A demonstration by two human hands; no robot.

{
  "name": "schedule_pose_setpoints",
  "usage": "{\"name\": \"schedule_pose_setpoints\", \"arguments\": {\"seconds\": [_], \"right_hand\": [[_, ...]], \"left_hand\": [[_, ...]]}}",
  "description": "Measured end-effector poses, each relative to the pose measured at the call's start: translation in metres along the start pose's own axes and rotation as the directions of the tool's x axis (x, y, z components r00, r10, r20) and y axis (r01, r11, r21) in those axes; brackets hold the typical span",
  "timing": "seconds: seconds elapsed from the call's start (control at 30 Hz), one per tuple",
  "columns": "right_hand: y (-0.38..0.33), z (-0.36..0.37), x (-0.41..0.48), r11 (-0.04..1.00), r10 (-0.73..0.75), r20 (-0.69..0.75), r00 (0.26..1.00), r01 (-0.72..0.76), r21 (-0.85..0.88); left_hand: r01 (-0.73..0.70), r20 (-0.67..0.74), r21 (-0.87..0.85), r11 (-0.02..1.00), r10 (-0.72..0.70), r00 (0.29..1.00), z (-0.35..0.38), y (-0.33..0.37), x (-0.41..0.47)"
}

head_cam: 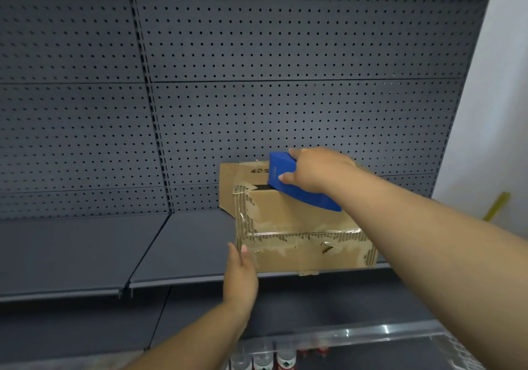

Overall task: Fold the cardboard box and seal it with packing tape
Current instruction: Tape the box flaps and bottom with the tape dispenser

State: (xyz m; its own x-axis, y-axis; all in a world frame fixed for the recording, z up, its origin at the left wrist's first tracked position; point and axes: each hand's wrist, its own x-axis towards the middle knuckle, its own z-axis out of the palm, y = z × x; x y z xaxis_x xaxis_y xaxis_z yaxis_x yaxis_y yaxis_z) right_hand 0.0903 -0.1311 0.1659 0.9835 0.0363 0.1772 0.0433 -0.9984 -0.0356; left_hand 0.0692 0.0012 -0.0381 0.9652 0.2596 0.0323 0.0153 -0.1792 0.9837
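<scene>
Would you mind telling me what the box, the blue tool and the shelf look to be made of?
Box: brown corrugated cardboard, matte; torn patches expose the fluting, under glossy clear tape remnants. Blue tool in the right hand: probably moulded plastic, smooth and evenly coloured. Shelf: likely painted sheet metal, dull grey, with a perforated back panel.

Grey pegboard back panel (pixel 285 41), grey metal shelf (pixel 85 249), white wall (pixel 497 84)
</scene>
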Motion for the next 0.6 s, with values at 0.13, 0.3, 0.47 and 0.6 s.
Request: {"name": "schedule_pose_setpoints", "arguments": {"seconds": [0.13,0.3,0.47,0.6], "right_hand": [[0.0,0.003,0.0,1.0,-0.014,-0.001,1.0,0.014,0.003],[0.0,0.006,0.001,1.0,-0.012,-0.008,1.0,0.012,0.022],[-0.001,0.006,-0.001,1.0,0.0,-0.012,1.0,0.0,0.03],[0.0,0.008,-0.002,1.0,-0.004,-0.012,1.0,0.004,0.027]], "left_hand": [[0.007,0.082,0.075,0.997,-0.013,0.997,-0.007,-0.003,0.012],[0.043,0.17,-0.048,0.998,-0.034,0.985,-0.011,0.012,0.014],[0.104,0.159,-0.115,0.988,-0.085,0.984,-0.012,0.011,0.014],[0.149,0.126,-0.135,0.98,-0.132,0.983,-0.009,0.008,0.013]]}}
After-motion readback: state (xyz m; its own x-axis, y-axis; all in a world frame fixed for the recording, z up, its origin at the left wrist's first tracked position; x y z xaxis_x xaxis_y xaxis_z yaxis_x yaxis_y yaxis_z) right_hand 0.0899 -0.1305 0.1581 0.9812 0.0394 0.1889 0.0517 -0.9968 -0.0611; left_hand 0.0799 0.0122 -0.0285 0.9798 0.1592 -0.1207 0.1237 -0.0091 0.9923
